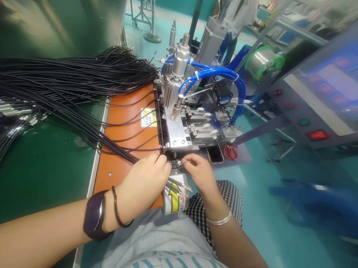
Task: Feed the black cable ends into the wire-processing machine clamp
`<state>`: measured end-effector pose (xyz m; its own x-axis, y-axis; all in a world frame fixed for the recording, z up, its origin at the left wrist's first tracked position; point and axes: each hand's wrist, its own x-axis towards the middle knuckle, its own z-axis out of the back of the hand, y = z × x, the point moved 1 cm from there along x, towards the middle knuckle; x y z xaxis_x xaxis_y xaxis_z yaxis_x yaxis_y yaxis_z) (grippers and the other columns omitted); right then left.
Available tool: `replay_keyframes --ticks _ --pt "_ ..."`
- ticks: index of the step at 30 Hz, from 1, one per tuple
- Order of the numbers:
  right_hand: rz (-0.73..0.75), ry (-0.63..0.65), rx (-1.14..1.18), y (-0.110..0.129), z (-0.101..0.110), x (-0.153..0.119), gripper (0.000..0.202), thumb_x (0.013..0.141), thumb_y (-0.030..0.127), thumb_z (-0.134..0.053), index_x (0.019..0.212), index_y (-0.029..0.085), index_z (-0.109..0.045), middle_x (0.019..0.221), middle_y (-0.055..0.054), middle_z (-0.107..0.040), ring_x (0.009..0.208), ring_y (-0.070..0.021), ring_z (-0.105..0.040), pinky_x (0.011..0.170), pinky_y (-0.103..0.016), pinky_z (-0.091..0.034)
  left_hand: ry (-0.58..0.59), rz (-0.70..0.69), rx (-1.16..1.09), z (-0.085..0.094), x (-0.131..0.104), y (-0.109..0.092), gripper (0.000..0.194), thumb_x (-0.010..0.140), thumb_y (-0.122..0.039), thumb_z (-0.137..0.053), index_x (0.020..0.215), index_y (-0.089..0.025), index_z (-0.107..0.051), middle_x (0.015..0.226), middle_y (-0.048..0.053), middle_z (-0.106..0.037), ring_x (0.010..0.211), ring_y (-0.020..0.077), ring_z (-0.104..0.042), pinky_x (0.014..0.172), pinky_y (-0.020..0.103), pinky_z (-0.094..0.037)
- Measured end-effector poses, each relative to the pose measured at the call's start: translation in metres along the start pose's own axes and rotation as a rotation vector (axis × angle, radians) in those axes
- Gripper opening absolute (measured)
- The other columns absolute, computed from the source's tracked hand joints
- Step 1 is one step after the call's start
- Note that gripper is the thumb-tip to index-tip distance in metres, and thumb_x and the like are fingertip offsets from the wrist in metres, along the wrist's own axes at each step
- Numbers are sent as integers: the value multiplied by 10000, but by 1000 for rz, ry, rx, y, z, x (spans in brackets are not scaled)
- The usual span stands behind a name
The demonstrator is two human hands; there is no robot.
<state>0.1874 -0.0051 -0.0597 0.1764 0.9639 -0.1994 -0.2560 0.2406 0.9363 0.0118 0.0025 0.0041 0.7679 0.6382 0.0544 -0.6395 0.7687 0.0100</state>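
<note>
My left hand [148, 179] is closed around several black cables [119, 149], whose stripped ends [181, 186] stick out below its fingers. My right hand [199, 171] is pinched at the near end of the machine's metal track; a small shiny piece shows at its fingertips, too small to name. Both hands are close together at the front of the machine [179, 130]. Other single cables run over the orange plate [131, 130] into the black rail at the machine's left side. A white and yellow label [174, 196] lies under the cable ends.
A large bundle of black cables [74, 75] covers the green table [48, 165]. Blue air hoses [239, 87] arch over the machine. To the right are a phone [215, 153], red scissors [230, 151], a wire spool [263, 61] and a control panel [332, 90].
</note>
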Motion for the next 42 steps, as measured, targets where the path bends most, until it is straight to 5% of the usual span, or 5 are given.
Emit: replay_keyframes --ticks 6,16,28,36,42 --pt "54 -26 23 1 8 -4 115 748 281 -623 793 176 -617 614 42 -472 567 -110 -429 547 -231 -367 20 32 130 4 -9 -8 184 766 -42 -512 872 -99 -651 760 97 -617 711 258 -582 606 375 -471" --pt "719 410 -23 21 23 -31 242 816 100 -633 956 280 -716 868 -11 -701 813 -160 -594 771 -333 -456 44 62 55 4 -5 -4 149 766 -48 -495 822 -127 -608 733 82 -622 681 257 -595 601 370 -457" --pt "560 64 -11 11 4 -24 290 792 63 -639 937 297 -729 874 -7 -693 855 -166 -590 776 -328 -476 -66 25 17 -7 0 11 132 814 -87 -486 854 -147 -597 837 75 -647 771 238 -591 694 378 -481" --pt "533 43 48 12 1 -28 226 803 110 -649 928 281 -726 865 -9 -678 849 -160 -589 766 -311 -478 -475 -173 -85 -7 -8 7 203 805 -87 -446 921 -108 -611 1014 121 -682 932 228 -619 812 362 -500" --pt "460 25 42 14 -4 -30 145 804 145 -656 876 254 -717 848 -20 -662 841 -171 -596 764 -316 -479 -179 -28 -273 -10 -4 7 107 786 -111 -472 834 -173 -545 824 47 -636 747 194 -590 663 332 -478"
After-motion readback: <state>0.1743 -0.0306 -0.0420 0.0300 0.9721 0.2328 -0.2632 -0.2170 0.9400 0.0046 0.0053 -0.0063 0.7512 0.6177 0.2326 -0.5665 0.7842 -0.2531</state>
